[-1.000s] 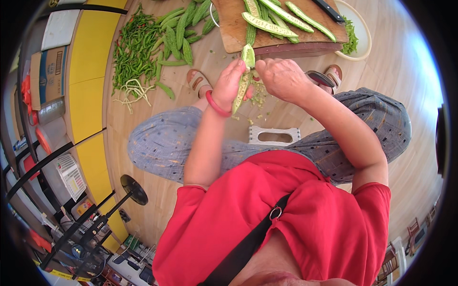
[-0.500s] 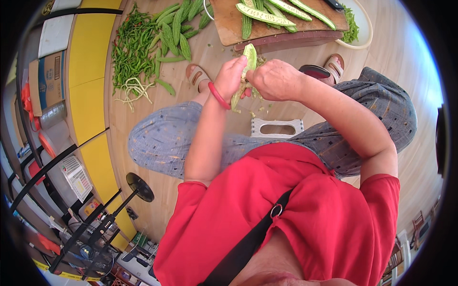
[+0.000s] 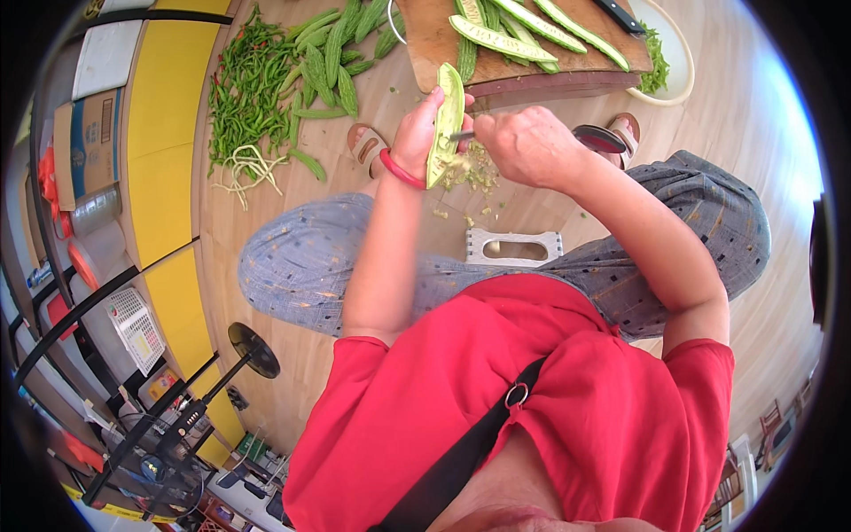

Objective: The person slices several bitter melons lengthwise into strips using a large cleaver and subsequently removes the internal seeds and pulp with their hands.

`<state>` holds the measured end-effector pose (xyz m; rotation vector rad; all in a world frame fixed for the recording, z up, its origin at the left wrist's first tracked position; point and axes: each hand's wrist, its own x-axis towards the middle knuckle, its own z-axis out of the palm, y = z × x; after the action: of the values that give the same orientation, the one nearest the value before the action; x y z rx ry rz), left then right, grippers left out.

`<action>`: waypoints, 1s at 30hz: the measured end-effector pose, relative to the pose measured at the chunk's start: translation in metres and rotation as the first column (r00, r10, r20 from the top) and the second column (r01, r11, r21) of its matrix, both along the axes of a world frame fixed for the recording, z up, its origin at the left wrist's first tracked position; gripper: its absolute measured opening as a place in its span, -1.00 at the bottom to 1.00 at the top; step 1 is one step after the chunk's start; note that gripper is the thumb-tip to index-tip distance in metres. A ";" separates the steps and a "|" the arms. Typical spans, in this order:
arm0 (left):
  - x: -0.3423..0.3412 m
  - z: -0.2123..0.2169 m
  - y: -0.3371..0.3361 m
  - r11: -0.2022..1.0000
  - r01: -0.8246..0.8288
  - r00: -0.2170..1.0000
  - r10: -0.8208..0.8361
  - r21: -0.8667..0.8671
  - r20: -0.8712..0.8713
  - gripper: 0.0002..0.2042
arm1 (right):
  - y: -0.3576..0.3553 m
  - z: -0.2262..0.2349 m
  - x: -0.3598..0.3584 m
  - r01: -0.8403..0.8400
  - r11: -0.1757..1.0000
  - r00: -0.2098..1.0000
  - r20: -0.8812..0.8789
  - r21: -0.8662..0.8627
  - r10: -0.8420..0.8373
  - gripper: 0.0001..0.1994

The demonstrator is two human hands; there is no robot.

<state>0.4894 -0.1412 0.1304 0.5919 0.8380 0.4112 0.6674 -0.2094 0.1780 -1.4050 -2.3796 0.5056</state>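
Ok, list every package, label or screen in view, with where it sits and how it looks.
Cardboard box: far left beside the yellow panel, brown with a blue printed face.
White flat carton: upper left above the box, plain rectangular.
No screens or signs that I can make out.

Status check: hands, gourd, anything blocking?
Left hand grips halved bitter gourd upright. Right hand holds metal scraper against its pith. Scraped pith below. Nothing blocking.

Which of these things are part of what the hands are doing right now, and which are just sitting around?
In use: left hand holding halved gourd; right hand with small metal tool; cutting board of halved gourds.
Idle: green chillies, cardboard box, white bowl.
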 end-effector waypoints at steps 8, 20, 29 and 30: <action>0.018 0.001 -0.013 0.915 -0.131 0.972 0.195 0.381 -0.132 -0.57 | -0.003 -0.010 -0.020 0.041 0.999 0.996 0.077 0.000 -0.041 -0.94; 0.009 0.001 -0.001 0.993 -0.113 0.994 0.113 0.033 0.002 -0.57 | -0.006 -0.004 -0.021 -0.065 0.993 0.997 -0.056 -0.095 0.060 -0.65; 0.013 -0.001 -0.007 0.974 -0.222 0.972 0.225 -0.054 0.074 -0.59 | -0.008 -0.009 -0.030 0.062 0.991 0.997 0.044 -0.121 -0.057 -0.28; 0.013 -0.001 -0.006 0.973 -0.225 0.971 0.228 -0.048 0.070 -0.59 | -0.009 -0.009 -0.031 0.076 0.993 0.997 0.031 -0.092 -0.073 -0.28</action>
<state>0.5021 -0.1470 0.1292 0.4418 0.8423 0.6202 0.6369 -0.2181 0.1692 -1.5447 -2.3421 0.5880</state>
